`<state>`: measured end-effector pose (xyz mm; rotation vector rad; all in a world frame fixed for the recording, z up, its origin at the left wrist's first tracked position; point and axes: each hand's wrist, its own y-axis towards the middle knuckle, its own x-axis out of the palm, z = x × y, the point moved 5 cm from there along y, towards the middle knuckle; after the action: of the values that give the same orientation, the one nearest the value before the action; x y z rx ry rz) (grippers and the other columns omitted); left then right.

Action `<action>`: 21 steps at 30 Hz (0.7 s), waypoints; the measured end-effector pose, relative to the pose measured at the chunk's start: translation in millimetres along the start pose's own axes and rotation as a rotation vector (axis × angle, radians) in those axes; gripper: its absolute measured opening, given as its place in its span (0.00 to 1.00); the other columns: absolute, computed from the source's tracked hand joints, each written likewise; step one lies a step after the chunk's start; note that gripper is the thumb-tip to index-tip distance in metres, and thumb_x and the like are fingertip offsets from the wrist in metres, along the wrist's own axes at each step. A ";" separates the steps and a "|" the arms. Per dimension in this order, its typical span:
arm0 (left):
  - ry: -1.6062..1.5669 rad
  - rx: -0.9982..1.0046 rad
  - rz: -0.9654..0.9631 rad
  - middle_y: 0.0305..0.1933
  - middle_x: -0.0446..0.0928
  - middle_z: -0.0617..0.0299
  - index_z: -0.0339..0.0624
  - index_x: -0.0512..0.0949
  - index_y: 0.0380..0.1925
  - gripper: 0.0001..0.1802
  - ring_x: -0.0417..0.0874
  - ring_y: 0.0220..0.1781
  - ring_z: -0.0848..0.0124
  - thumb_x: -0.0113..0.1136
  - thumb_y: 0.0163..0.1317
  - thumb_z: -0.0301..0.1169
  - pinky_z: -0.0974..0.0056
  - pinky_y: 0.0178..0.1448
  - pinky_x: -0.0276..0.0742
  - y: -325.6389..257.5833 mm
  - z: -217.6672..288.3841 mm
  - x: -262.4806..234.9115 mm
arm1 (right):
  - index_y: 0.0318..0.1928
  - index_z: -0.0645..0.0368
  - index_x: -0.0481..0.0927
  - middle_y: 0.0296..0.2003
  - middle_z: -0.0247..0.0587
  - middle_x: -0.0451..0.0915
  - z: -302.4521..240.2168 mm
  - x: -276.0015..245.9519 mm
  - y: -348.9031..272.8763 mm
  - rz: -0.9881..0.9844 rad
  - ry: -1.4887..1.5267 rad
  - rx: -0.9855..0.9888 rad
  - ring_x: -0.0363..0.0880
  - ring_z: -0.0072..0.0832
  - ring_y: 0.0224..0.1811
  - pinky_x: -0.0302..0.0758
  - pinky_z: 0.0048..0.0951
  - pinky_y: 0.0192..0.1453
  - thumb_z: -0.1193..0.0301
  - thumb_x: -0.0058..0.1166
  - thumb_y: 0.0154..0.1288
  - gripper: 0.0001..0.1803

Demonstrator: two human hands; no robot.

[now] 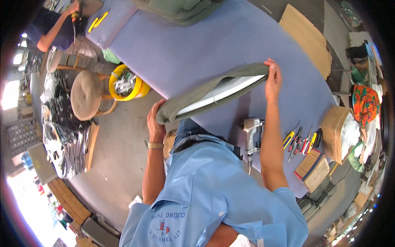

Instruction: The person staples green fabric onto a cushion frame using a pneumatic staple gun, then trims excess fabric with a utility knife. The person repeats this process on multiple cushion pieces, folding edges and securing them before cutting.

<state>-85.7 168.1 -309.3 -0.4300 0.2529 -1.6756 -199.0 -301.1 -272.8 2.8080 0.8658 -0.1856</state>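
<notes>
Between my two hands a dark green upholstered seat cushion (192, 96) is held tilted over the blue-grey table (197, 49). Its long opening faces me, and a white inner layer (218, 95) shows along it. My left hand (155, 121) grips the near left end, fingers wrapped round the fabric. At the far right end, my right hand (273, 80) pinches the corner with the fingertips. A metal air staple gun (250, 133) lies on the table below my right forearm, touched by neither hand.
Screwdrivers, pliers and scissors (304, 146) lie right, beside a cardboard box (331, 131) with white stuffing. Left stand a yellow bucket (142, 89) of scraps and a round padded stool (85, 95). Green cushions (181, 10) lie at the far edge. Far left, another person's hand (73, 7) holds a tool.
</notes>
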 end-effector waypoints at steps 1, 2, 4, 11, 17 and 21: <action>0.249 0.110 -0.024 0.55 0.83 0.56 0.32 0.84 0.54 0.26 0.81 0.58 0.66 0.52 0.78 0.45 0.62 0.67 0.73 -3.0 13.3 6.6 | 0.49 0.62 0.86 0.58 0.42 0.83 -5.4 -4.3 -2.5 0.026 -0.086 -0.091 0.78 0.30 0.60 0.71 0.34 0.68 0.56 0.45 0.85 0.23; 0.264 0.148 -0.071 0.56 0.84 0.55 0.36 0.83 0.58 0.22 0.83 0.58 0.66 0.51 0.75 0.39 0.63 0.65 0.75 2.5 13.8 5.5 | 0.49 0.62 0.86 0.58 0.42 0.83 -6.0 -6.5 -3.5 0.026 -0.052 -0.064 0.78 0.30 0.60 0.71 0.34 0.68 0.56 0.45 0.85 0.23; 0.371 0.257 -0.115 0.57 0.85 0.54 0.41 0.81 0.61 0.21 0.84 0.59 0.66 0.51 0.72 0.33 0.63 0.64 0.78 6.9 21.3 3.7 | 0.49 0.62 0.86 0.59 0.42 0.83 -1.7 -9.5 -4.7 0.027 0.016 -0.009 0.78 0.30 0.60 0.71 0.34 0.68 0.57 0.45 0.85 0.23; 0.505 0.435 -0.114 0.61 0.84 0.50 0.42 0.82 0.60 0.21 0.84 0.62 0.59 0.52 0.70 0.31 0.59 0.68 0.76 1.5 40.4 17.9 | 0.50 0.63 0.86 0.61 0.44 0.82 13.6 -22.5 -18.1 0.064 0.089 0.060 0.77 0.31 0.63 0.70 0.35 0.70 0.59 0.44 0.85 0.22; 0.174 0.241 -0.044 0.61 0.83 0.50 0.37 0.82 0.60 0.22 0.84 0.60 0.58 0.49 0.80 0.41 0.58 0.68 0.76 4.2 23.7 14.5 | 0.53 0.63 0.85 0.60 0.44 0.82 8.3 -25.7 -18.7 0.051 -0.012 0.057 0.77 0.32 0.62 0.71 0.33 0.69 0.58 0.42 0.85 0.23; -0.058 0.039 -0.009 0.65 0.80 0.48 0.34 0.82 0.59 0.32 0.78 0.67 0.58 0.47 0.80 0.53 0.58 0.74 0.69 -6.8 29.9 23.1 | 0.51 0.62 0.86 0.52 0.42 0.82 -7.3 -15.4 -15.4 0.037 -0.265 0.028 0.78 0.32 0.56 0.72 0.35 0.63 0.59 0.40 0.84 0.23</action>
<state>-81.7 148.8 -276.4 -0.4506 0.1757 -1.6710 -219.9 -295.4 -265.2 2.7368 0.7537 -0.5537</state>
